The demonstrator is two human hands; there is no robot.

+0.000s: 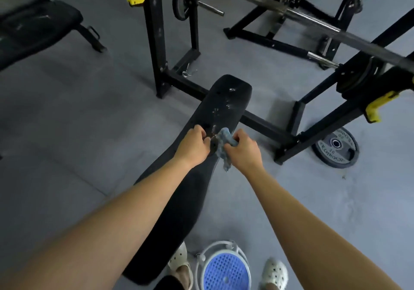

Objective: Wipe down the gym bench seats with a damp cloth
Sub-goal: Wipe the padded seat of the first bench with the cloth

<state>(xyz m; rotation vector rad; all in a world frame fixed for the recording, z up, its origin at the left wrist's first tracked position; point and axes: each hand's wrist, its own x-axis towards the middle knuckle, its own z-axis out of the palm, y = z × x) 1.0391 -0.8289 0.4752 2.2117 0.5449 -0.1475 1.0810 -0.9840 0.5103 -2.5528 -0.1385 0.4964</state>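
Observation:
A long black bench seat [186, 200] runs from the bottom centre up to the rack, with water drops and wet patches on its far half. A crumpled blue-grey cloth [225, 146] hangs over the seat's right edge. My right hand [243, 149] grips the cloth from the right. My left hand [193, 145] is just left of it above the seat, fingers curled and pinching at the cloth's left end. Both forearms reach in from the bottom.
A black rack frame [257, 123] with yellow hooks crosses under the bench's far end. A barbell [313, 22] lies overhead at right. A weight plate [336, 147] lies on the floor. A white bucket with a blue strainer [225, 267] stands between my feet. Another bench [33, 27] stands far left.

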